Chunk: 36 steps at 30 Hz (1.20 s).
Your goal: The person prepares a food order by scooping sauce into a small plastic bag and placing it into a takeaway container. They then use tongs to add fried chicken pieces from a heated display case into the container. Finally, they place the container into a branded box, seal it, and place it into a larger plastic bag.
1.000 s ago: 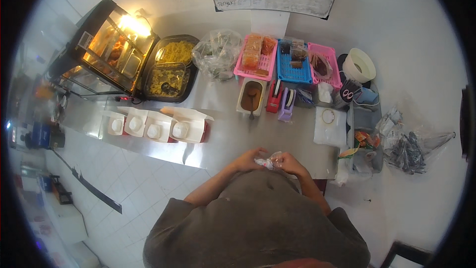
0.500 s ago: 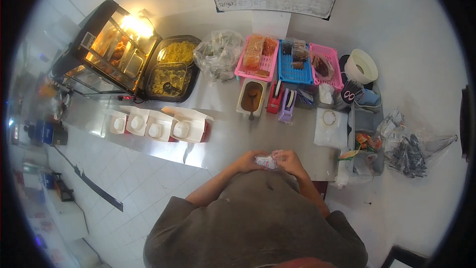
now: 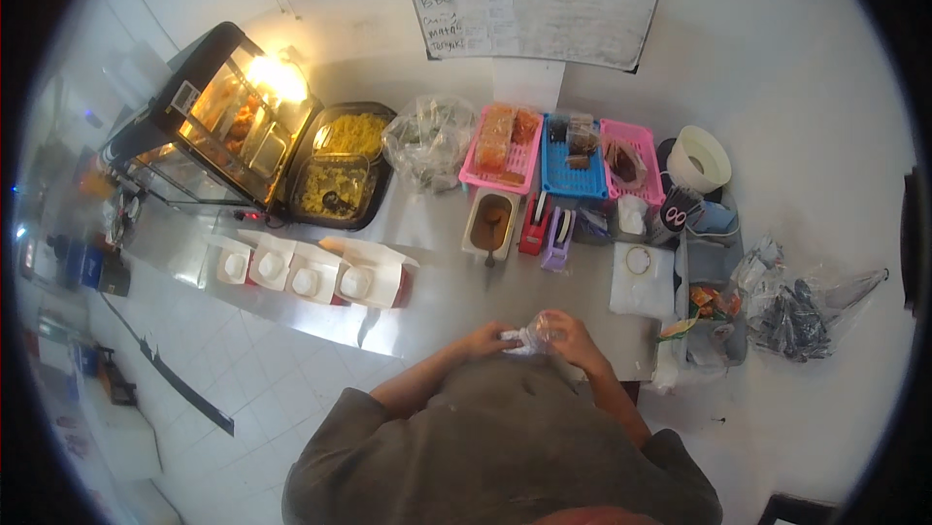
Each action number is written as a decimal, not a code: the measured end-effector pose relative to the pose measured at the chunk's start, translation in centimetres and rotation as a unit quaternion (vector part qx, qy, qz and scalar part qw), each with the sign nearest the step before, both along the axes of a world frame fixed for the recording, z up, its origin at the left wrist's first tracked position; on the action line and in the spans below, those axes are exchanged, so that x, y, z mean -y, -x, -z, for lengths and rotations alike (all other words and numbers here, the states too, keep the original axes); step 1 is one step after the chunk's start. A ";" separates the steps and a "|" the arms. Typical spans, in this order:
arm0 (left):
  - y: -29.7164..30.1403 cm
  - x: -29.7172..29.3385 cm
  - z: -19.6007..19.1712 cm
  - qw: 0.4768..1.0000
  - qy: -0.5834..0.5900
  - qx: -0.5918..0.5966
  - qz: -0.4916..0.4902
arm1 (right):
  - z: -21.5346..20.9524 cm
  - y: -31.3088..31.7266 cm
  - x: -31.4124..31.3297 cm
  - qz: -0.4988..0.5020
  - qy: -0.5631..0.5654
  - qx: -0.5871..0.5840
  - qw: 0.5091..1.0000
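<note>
At the near edge of the smooth metal surface (image 3: 437,282), right of centre, the left hand (image 3: 488,338) has its fingers curled on a small, crinkled white packet (image 3: 521,341), while the fingers of the right hand (image 3: 575,340) grasp thin, clear plastic film (image 3: 541,328) at the packet's right end. To the left stand four angular card boxes (image 3: 390,274) holding rounded white mounds (image 3: 354,282), with three openwork plastic baskets (image 3: 573,181) on the far side. Compared with half a second ago, the film bulges higher beside the packet, and more of the whiteboard (image 3: 573,5) shows.
</note>
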<state>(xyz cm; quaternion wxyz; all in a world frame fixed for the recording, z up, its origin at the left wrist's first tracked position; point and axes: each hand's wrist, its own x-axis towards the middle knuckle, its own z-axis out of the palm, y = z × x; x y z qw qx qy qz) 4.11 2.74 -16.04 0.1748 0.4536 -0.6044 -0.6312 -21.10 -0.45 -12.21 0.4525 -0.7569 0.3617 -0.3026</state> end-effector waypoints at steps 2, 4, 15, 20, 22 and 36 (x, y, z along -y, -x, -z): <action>0.0 0.1 0.5 0.998 0.053 -0.018 0.021 | 2.0 0.1 0.0 -0.012 -0.136 0.004 0.991; 0.5 0.4 -1.7 1.000 0.015 0.003 0.010 | 2.9 0.7 0.5 0.015 -0.198 0.011 0.980; -1.0 -0.6 12.3 0.939 0.159 0.247 -0.177 | -0.1 -0.4 1.0 0.417 0.029 0.094 0.903; 1.8 1.5 -1.9 0.974 0.171 0.101 -0.111 | -3.6 -0.7 0.7 0.205 0.053 -0.003 0.977; 1.8 2.6 -4.2 0.990 0.074 -0.083 -0.088 | -4.4 -2.6 0.4 0.157 0.016 0.022 0.987; -1.4 3.1 -7.4 0.885 0.443 0.104 -0.103 | -2.1 -3.8 0.6 0.148 -0.216 -0.019 0.965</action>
